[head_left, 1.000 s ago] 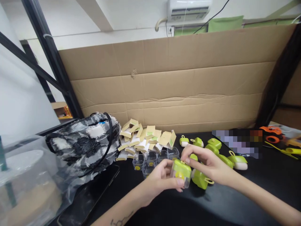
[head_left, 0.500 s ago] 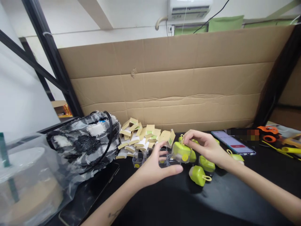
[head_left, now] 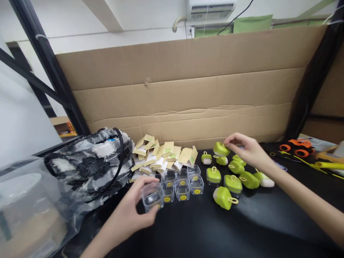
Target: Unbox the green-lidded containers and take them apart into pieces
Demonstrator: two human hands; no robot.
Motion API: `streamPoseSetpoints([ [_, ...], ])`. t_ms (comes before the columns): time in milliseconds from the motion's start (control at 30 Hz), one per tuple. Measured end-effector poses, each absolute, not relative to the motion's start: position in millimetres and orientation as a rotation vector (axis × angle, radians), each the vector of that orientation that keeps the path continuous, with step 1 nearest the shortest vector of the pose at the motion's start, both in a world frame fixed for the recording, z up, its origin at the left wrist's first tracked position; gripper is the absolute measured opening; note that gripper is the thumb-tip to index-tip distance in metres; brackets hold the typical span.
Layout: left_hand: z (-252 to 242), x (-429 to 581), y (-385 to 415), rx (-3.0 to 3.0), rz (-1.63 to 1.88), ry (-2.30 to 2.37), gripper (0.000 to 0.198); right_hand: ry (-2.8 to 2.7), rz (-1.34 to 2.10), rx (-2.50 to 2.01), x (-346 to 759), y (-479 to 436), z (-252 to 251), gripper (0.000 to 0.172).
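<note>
1. The left hand [head_left: 129, 215] has its fingers [head_left: 150, 179] curled round a small clear plastic box [head_left: 153, 197], thumb on the near side, and holds the box just above the worktop [head_left: 188, 233]
2. The right hand [head_left: 245, 148] reaches to the far side, and its fingertips [head_left: 228, 142] pinch a rounded green piece [head_left: 221, 148] lifted a little over the others
3. The clear box is square, thin-walled and glossy; it sits just left of a cluster of like clear boxes [head_left: 182, 182], several with a yellow round sticker on the front
4. The green pieces [head_left: 236, 177] are smooth, domed plastic shapes, some with a small yellow loop and a white underside; they lie scattered near the right hand, one [head_left: 223, 197] tipped on its side nearest the viewer
5. Behind the clear boxes lies a heap of folded tan card sleeves [head_left: 161, 156], matt, with green patches
6. To the left rests a fuzzy black-and-white bag [head_left: 88, 161] with a black strap, and further left a crinkled transparent plastic bag [head_left: 29, 208]
7. The worktop is black and faintly shiny; orange and yellow tools [head_left: 303, 150] lie at its right edge
8. A creased brown cardboard sheet [head_left: 188, 96] stands along the back, framed by black metal posts [head_left: 48, 68], with a white wall and an air-conditioning unit [head_left: 209, 9] above
</note>
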State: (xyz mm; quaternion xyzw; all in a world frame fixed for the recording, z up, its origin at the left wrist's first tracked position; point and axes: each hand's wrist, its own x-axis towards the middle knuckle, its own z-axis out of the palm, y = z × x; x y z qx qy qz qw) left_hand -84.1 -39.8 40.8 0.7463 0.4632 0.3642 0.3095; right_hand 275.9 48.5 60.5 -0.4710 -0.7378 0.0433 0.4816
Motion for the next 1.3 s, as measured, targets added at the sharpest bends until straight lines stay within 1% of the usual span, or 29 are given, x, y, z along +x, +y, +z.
streamPoseSetpoints([
  [100,42,-112,-37,2.225,0.917,1.509,0.042,-2.058,0.088,-1.268,284,63,43,0.014],
  [167,38,-119,-33,2.303,0.851,1.591,0.044,-2.125,0.09,-1.287,285,65,34,0.016],
  [300,23,-118,-25,2.281,0.848,1.537,0.056,-2.196,-0.008,-1.315,281,58,33,0.022],
  [400,13,-114,-21,2.273,0.869,1.453,0.051,-2.281,-0.107,-1.31,274,48,40,0.021],
  [467,8,-113,-18,2.252,0.873,1.406,0.046,-2.374,-0.118,-1.323,268,44,41,0.024],
  [567,2,-113,-16,2.204,0.86,1.377,0.048,-2.49,-0.064,-1.339,261,43,38,0.025],
  [667,4,-113,-18,2.288,0.855,1.435,0.058,-2.482,0.014,-1.316,259,44,37,0.025],
  [733,11,-109,-22,2.38,0.959,1.549,0.063,-2.378,0.08,-1.297,258,41,40,0.025],
  [800,22,-97,-25,2.344,1.136,1.595,0.058,-2.252,0.203,-1.239,256,35,46,0.023],
  [867,33,-76,-25,2.134,1.236,1.43,0.045,-2.145,0.382,-1.131,252,27,51,0.022],
  [900,37,-62,-24,1.97,1.202,1.269,0.041,-2.106,0.463,-1.062,249,22,53,0.023],
  [967,41,-34,-19,1.626,1.044,0.956,0.045,-2.068,0.567,-0.922,243,14,53,0.025],
  [1033,39,-7,-15,1.288,0.735,0.675,0.051,-2.087,0.617,-0.799,237,8,51,0.027],
  [1100,32,12,-14,1.097,0.452,0.44,0.063,-2.123,0.668,-0.711,232,4,48,0.029],
  [1133,28,19,-14,1.051,0.424,0.371,0.066,-2.14,0.695,-0.676,230,2,47,0.03],
  [1200,19,24,-16,1.03,0.54,0.339,0.061,-2.169,0.72,-0.618,227,-1,46,0.029],
  [1300,13,19,-20,1.082,0.728,0.449,0.054,-2.147,0.656,-0.598,227,-1,47,0.025],
])
